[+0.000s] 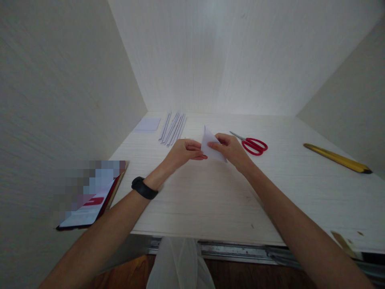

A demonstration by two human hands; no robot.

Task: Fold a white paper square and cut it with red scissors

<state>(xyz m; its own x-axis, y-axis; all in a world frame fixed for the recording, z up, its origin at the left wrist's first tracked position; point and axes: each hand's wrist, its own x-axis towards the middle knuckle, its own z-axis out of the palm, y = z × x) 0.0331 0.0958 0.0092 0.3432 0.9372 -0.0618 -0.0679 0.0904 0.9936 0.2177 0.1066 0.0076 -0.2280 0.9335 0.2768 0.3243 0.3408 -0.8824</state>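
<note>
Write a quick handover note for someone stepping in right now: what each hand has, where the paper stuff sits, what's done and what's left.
Left hand and right hand: both pinch one small white paper piece, raised just above the desk.
Far left: a flat paper square and a row of narrow folded strips.
Red scissors lie right of the hands, a yellow ruler further right, a phone at the left edge.
Done: the strips lie ready.
Left: the held piece looks only part folded.

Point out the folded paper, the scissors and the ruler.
folded paper (210,145): head view, middle of the white sheet between the hands.
scissors (254,145): head view, red handles.
ruler (337,158): head view, middle of the yellow strip.
</note>
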